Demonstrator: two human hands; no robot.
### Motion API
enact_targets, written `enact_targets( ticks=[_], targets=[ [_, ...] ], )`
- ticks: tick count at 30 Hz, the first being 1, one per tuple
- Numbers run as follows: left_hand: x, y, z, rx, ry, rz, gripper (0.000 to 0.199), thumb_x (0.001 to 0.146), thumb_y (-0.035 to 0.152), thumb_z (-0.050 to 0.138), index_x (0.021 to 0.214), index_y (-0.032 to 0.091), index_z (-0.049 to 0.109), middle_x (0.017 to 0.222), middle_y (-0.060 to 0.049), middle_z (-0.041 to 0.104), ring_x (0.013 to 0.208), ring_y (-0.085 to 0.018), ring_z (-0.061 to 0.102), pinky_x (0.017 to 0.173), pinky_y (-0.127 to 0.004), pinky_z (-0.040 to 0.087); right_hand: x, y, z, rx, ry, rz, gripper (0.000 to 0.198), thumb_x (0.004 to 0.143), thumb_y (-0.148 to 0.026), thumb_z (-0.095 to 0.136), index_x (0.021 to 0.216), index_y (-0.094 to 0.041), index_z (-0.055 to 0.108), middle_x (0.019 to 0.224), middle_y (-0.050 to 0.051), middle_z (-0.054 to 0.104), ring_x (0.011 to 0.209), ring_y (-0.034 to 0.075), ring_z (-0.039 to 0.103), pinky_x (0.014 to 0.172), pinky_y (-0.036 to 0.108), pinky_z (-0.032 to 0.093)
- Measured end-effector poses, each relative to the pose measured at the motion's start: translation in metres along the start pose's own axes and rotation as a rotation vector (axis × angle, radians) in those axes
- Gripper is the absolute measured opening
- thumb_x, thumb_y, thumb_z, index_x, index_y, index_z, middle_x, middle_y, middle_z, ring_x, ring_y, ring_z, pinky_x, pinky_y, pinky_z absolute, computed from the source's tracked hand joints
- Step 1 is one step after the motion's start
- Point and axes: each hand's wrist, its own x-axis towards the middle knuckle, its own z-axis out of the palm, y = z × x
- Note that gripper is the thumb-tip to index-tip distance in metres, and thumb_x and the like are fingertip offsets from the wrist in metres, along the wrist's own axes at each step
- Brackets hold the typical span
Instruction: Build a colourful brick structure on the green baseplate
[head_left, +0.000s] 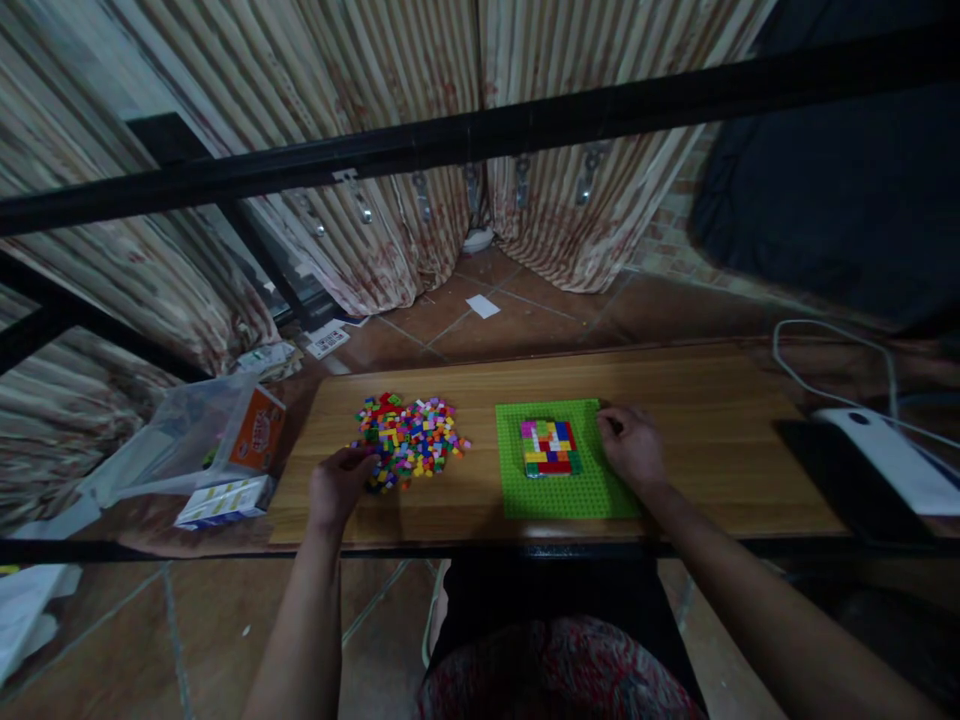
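Observation:
A loose pile of small coloured toy bricks [416,437] lies on the left part of the wooden table. At the pile's left edge is my left hand [337,487], its thumb and fingers drawn together; whatever they pinch is too small to make out. A green studded baseplate [525,497] lies flat to the right of the pile. On it stands a roughly square block of joined bricks [550,447] in several colours. My right hand [634,445] rests over the baseplate's right edge near its far corner, fingers curled in; what is between the fingertips is hidden.
Left of the wooden tabletop [697,430] are a clear plastic bin [187,440], an orange package [259,428] and a white-blue box [225,502]. At the right end lie a black flat object [847,480] and a white device [885,455] with a cable. A black bar [480,130] crosses beyond the table.

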Motion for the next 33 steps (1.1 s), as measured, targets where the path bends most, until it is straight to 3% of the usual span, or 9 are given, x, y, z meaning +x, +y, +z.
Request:
enact_targets(
  ticks=[7, 13, 19, 23, 26, 33],
  targets=[
    [-0.004, 0.01, 0.004, -0.107, 0.004, -0.022, 0.039, 0.061, 0.039, 0.066, 0.09, 0.014, 0.073, 0.08, -0.005, 0.074, 0.066, -0.017, 0.065, 0.057, -0.024, 0.049, -0.001, 0.004, 0.003, 0.011, 0.064, -0.066, 0.023, 0.084, -0.032, 0.047, 0.079, -0.021, 0.066, 0.083, 0.009, 0.067, 0.084, 0.025, 0.057, 0.082, 0.039, 0.045],
    [-0.001, 0.012, 0.008, -0.025, 0.051, 0.005, 0.035, 0.068, 0.039, 0.062, 0.092, 0.015, 0.073, 0.076, -0.005, 0.073, 0.068, -0.018, 0.066, 0.059, -0.024, 0.05, -0.001, 0.008, 0.006, 0.009, 0.082, -0.073, 0.023, 0.084, -0.034, 0.048, 0.079, -0.021, 0.066, 0.082, 0.009, 0.067, 0.083, 0.024, 0.057, 0.079, 0.038, 0.046],
    [-0.008, 0.039, 0.017, 0.025, 0.055, 0.218, 0.033, 0.078, 0.038, 0.056, 0.096, 0.014, 0.072, 0.091, -0.008, 0.073, 0.076, -0.019, 0.067, 0.071, -0.027, 0.052, -0.001, 0.007, 0.007, 0.008, 0.1, -0.081, 0.02, 0.083, -0.031, 0.048, 0.079, -0.021, 0.066, 0.084, 0.009, 0.068, 0.083, 0.024, 0.058, 0.08, 0.038, 0.045],
    [-0.03, 0.077, 0.048, -0.091, -0.095, 0.457, 0.026, 0.084, 0.032, 0.054, 0.096, 0.018, 0.072, 0.098, -0.006, 0.072, 0.088, -0.018, 0.065, 0.08, -0.028, 0.051, -0.001, 0.006, 0.006, 0.0, 0.097, -0.078, 0.019, 0.083, -0.03, 0.048, 0.079, -0.021, 0.065, 0.083, 0.008, 0.067, 0.081, 0.024, 0.057, 0.079, 0.037, 0.045],
    [-0.045, 0.104, 0.082, -0.162, -0.276, 0.552, 0.02, 0.085, 0.028, 0.055, 0.093, 0.022, 0.073, 0.092, -0.004, 0.071, 0.081, -0.015, 0.064, 0.076, -0.026, 0.05, -0.001, 0.005, 0.005, 0.003, 0.098, -0.074, 0.019, 0.082, -0.029, 0.049, 0.079, -0.021, 0.066, 0.083, 0.009, 0.067, 0.082, 0.024, 0.057, 0.079, 0.037, 0.045],
    [-0.044, 0.129, 0.144, -0.356, -0.491, 0.464, 0.011, 0.078, 0.024, 0.063, 0.081, 0.019, 0.073, 0.079, -0.003, 0.071, 0.071, -0.012, 0.062, 0.068, -0.023, 0.048, -0.001, 0.001, 0.003, 0.026, 0.09, -0.061, 0.019, 0.083, -0.028, 0.049, 0.081, -0.021, 0.067, 0.086, 0.009, 0.067, 0.083, 0.024, 0.056, 0.081, 0.038, 0.045]
  ],
)
